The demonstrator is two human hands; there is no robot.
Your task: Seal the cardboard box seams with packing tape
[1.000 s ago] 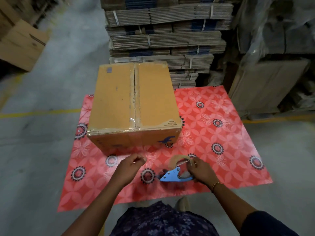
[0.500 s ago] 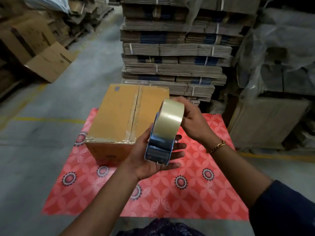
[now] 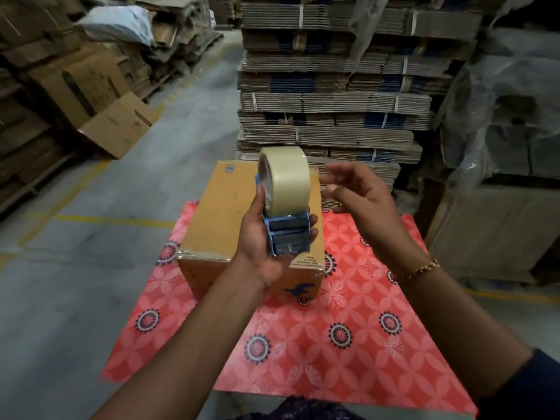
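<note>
A brown cardboard box [image 3: 218, 219] stands closed on a red patterned mat [image 3: 333, 328], with clear tape along its near top edge. In front of the box I hold up a blue tape dispenser [image 3: 288, 234] carrying a roll of clear packing tape [image 3: 285, 180]. My left hand [image 3: 260, 253] grips the dispenser's body from below and the left. My right hand [image 3: 357, 195] hovers just to the right of the roll, fingers spread, holding nothing. The box's middle seam is hidden behind the dispenser.
A tall stack of bundled flat cartons [image 3: 333, 95] rises right behind the box. Plastic-wrapped pallets [image 3: 500, 131] stand at the right, loose cartons [image 3: 100, 95] at the left. Grey concrete floor with yellow lines [image 3: 115, 221] lies left of the mat.
The dispenser was lifted off the mat. It passed from my right hand into my left. My right hand has let go of the roll and drawn off to the right.
</note>
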